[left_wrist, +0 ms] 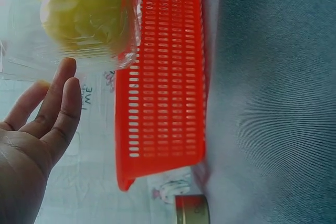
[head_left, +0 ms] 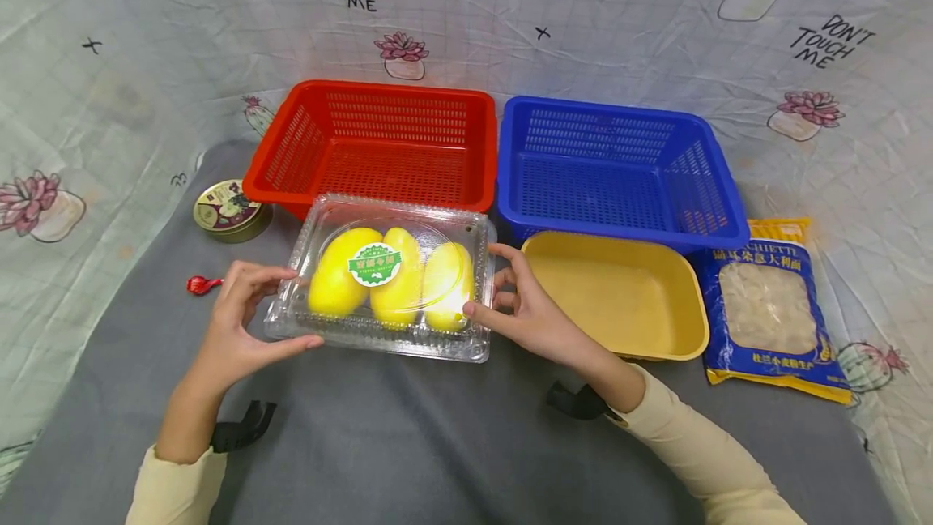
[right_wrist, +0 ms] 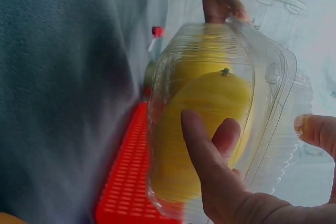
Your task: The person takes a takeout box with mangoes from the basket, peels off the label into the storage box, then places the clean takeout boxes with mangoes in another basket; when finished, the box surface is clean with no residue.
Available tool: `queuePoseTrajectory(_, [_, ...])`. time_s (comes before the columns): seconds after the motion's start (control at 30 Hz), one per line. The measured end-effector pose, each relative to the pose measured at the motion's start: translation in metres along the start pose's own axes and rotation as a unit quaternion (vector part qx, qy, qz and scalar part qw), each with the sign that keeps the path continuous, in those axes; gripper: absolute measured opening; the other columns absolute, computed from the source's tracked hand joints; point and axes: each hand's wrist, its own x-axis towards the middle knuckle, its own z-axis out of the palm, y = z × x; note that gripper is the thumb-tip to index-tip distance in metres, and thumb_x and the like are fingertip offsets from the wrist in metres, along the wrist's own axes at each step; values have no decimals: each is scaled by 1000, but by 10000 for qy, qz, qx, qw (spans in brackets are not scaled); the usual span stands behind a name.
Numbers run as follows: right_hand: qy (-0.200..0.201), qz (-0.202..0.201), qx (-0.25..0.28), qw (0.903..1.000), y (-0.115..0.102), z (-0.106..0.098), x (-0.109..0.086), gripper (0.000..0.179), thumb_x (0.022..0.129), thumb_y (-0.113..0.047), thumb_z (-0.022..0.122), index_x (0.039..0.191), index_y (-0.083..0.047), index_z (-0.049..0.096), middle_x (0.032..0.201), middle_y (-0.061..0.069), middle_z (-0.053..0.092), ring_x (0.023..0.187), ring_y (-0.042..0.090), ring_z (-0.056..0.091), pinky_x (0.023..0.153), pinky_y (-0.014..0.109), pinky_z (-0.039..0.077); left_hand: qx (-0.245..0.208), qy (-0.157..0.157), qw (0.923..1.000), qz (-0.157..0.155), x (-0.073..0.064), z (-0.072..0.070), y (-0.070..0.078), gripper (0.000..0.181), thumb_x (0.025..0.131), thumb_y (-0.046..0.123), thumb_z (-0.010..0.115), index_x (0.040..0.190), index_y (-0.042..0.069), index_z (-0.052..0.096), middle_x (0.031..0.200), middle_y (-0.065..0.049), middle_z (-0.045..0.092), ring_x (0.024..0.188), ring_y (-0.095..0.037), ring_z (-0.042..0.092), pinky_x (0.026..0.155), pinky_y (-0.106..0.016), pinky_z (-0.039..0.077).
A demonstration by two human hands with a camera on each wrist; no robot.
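A clear plastic clamshell box (head_left: 379, 339) is held up above the grey cloth, in front of the red basket. Inside lie three yellow mangoes (head_left: 340, 278), under a lid with a round green-and-white sticker (head_left: 375, 265). My left hand (head_left: 236, 318) grips the box's left end, thumb at the front edge and fingers at the side. On the opposite end, my right hand (head_left: 535, 310) holds it between thumb and fingers. The right wrist view shows the box side-on, with a mango (right_wrist: 210, 114) behind the fingers. In the left wrist view, fingertips meet the box's end.
The red basket (head_left: 477, 148) and blue basket (head_left: 510, 177) stand side by side at the back. A yellow tray (head_left: 619, 298) sits before the blue one. Right of it lies a blue pasta bag (head_left: 768, 310). A round tin (head_left: 229, 209) and red lollipop (head_left: 200, 285) are at left.
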Motion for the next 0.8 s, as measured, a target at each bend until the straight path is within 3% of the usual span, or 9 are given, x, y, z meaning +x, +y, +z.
queuePoseTrajectory(0.1, [-56,106,-95,9999,4,2,3,79,89,-9,69,148,-6,17,97,13,39,72,19,53,57,21,41,23,-14,9999,-100,-3,-1,-3,86,62,36,91,114,-18,51,111,-2,49,101,-12,46,90,-12,44])
queuePoseTrajectory(0.2, [-121,243,-154,9995,5,4,4,79,90,-11,69,149,-6,16,98,14,41,74,20,55,58,21,42,190,-114,9994,-256,-6,-2,-5,83,53,12,97,117,-15,52,111,-1,49,101,-11,47,89,-11,44])
queuePoseTrajectory(0.33, [-327,372,-233,9985,9,7,6,81,92,-14,68,150,-4,12,96,14,44,73,20,55,59,22,43,481,-359,9966,-560,-10,-4,-6,87,39,-18,90,118,-11,54,112,4,49,101,-7,49,90,-9,43])
queuePoseTrajectory(0.53, [-654,346,-378,9965,13,9,11,84,94,-15,66,152,1,7,93,12,47,68,17,56,60,22,47,667,-516,9930,-831,-15,-4,-14,85,43,-20,88,119,-8,54,112,4,50,100,-4,51,89,-8,42])
queuePoseTrajectory(0.8, [-758,475,-583,9943,22,11,21,90,92,-15,67,154,0,4,100,14,47,74,16,63,57,24,39,886,-574,9873,-1191,-14,-4,-24,81,48,-15,90,121,-4,55,109,3,48,98,-2,50,85,-6,41])
